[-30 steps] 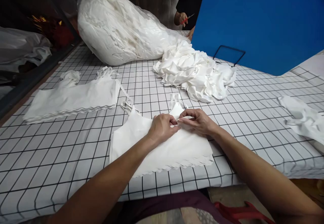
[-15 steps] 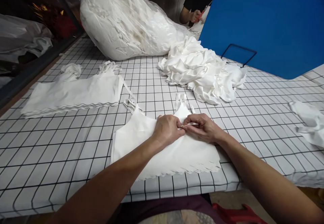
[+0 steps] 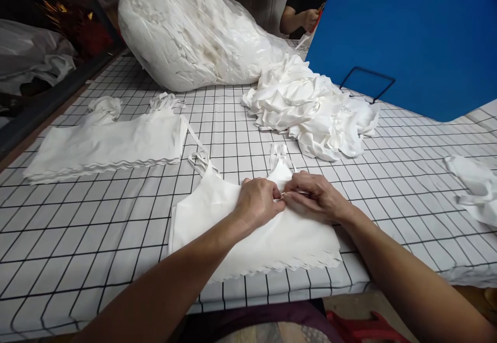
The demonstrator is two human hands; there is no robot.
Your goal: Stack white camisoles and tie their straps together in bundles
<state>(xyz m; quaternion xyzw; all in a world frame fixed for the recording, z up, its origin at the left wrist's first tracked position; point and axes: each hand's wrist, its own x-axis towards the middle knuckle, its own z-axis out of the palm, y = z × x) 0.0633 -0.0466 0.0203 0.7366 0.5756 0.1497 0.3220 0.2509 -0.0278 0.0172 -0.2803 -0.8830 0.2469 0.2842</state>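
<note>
White camisole stack (image 3: 217,224): flat, scalloped hem, thin straps beyond fingers. Left hand (image 3: 258,202) and right hand (image 3: 316,194) pinch its top edge together on checked table (image 3: 97,239).

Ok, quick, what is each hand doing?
Left hand: closed, pinching the white garment stack.
Right hand: closed, pinching the same stack's top edge.

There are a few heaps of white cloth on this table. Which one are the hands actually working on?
The flat stack of white tops at the near table edge. Both the left hand and right hand pinch it; the others lie untouched.
</note>
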